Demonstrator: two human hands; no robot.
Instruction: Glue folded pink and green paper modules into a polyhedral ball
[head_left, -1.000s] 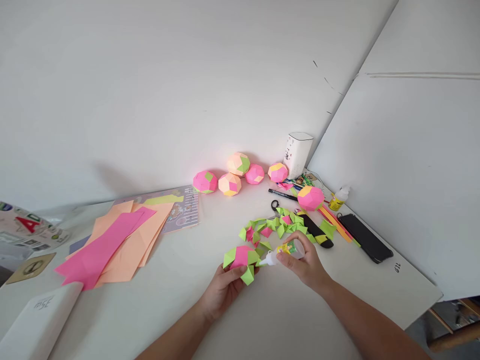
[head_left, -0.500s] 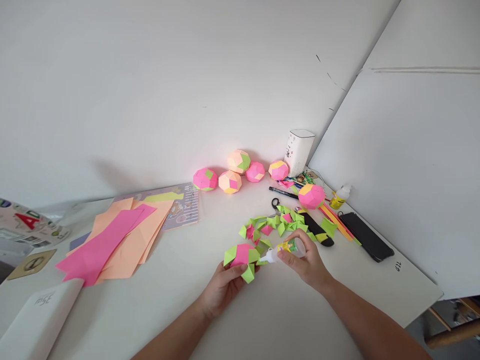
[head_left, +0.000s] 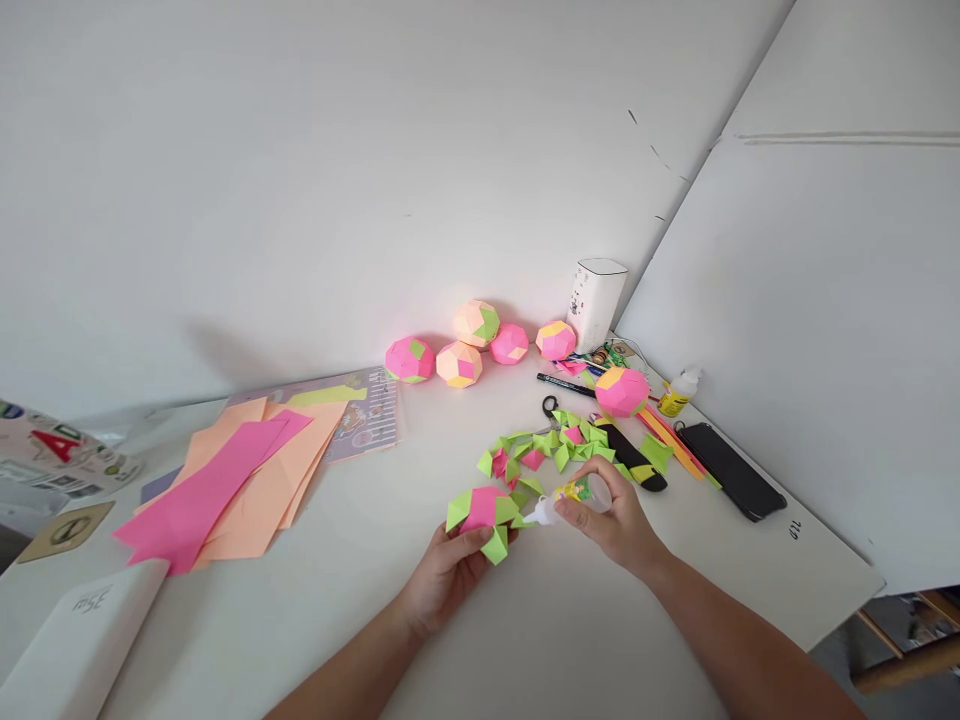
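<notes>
My left hand (head_left: 448, 575) grips a partly built paper ball (head_left: 483, 510), a pink panel with green folded pieces around it. In my right hand (head_left: 616, 520) is a glue bottle (head_left: 576, 496), tipped on its side with its nozzle pointing left, at the ball's right-hand green flap. Whether the nozzle touches the paper I cannot tell. Just behind the ball lies a pile of small folded paper pieces (head_left: 564, 440), mostly green with some pink. A black and yellow box cutter (head_left: 634, 458) rests beside the pile.
Several finished paper balls (head_left: 459, 364) line the wall. To the left are paper sheets (head_left: 217, 480) on a patterned mat (head_left: 375, 405) and a white box (head_left: 86, 640). At right stand a second glue bottle (head_left: 679, 392) and a black phone (head_left: 731, 470). A marker (head_left: 566, 384) lies behind the pile.
The glue bottle's nozzle has shifted very slightly right along the green flap. My left hand and the paper ball stay nearly still.
</notes>
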